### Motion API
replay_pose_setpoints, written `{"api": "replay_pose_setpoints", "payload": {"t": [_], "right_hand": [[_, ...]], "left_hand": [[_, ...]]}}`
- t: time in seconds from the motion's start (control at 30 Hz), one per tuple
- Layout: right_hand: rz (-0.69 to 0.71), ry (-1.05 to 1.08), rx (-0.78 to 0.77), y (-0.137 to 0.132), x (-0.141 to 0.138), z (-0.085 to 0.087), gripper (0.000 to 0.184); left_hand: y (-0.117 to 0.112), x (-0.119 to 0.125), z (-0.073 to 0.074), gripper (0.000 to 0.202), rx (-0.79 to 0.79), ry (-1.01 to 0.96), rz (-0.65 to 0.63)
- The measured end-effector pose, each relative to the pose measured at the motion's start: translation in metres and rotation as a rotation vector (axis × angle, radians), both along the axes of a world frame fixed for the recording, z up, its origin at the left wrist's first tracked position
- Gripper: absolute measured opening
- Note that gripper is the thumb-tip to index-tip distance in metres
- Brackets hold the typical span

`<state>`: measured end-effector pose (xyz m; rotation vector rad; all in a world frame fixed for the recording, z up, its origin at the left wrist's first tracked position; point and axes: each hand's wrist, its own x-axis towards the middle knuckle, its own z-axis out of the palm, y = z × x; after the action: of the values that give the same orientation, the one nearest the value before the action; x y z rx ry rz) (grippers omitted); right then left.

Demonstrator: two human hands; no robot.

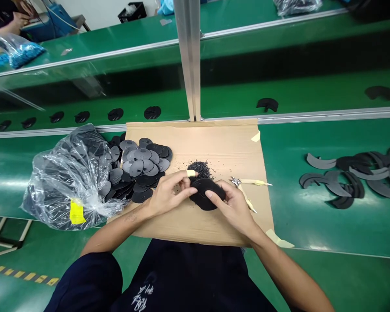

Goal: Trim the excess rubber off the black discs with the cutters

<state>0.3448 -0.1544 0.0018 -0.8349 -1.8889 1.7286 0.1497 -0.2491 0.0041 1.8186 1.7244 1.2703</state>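
Note:
A flat, round black plastic disc (205,195) is held over the cardboard sheet (195,229). My right hand (235,208) grips its right side, thumb on top and fingers beneath. At the disc's left edge is my left hand (172,190), thumb and index finger pinching it; the index fingertip wears a yellowish covering. Just behind the disc lies a pile of small black scraps (199,168). A pair of nippers (245,184) with pale yellow handles rests on the cardboard beyond my right hand. Left of my hands, many grey-black discs (143,160) are heaped.
A clear plastic bag (68,177) of dark parts stands at the left. Curved black pieces (347,173) lie on the green bench at right. Behind the cardboard rises a metal post (191,65). Single discs (152,112) line the belt. Another person's hand (21,19) shows top left.

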Motion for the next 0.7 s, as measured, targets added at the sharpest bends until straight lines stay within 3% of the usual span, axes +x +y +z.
{"api": "replay_pose_setpoints", "payload": {"t": [0.2,0.7], "right_hand": [[-0.025,-0.056,0.196,-0.0033,0.0,-0.0025,0.037],[0.0,-0.058,0.264,-0.0031,0.0014,-0.0015,0.038]], "left_hand": [[-0.0007,0.0081,-0.0012,0.029,-0.003,0.0,-0.022],[-0.0003,0.0071,0.0031,0.029,0.051,0.105,-0.085]]}}
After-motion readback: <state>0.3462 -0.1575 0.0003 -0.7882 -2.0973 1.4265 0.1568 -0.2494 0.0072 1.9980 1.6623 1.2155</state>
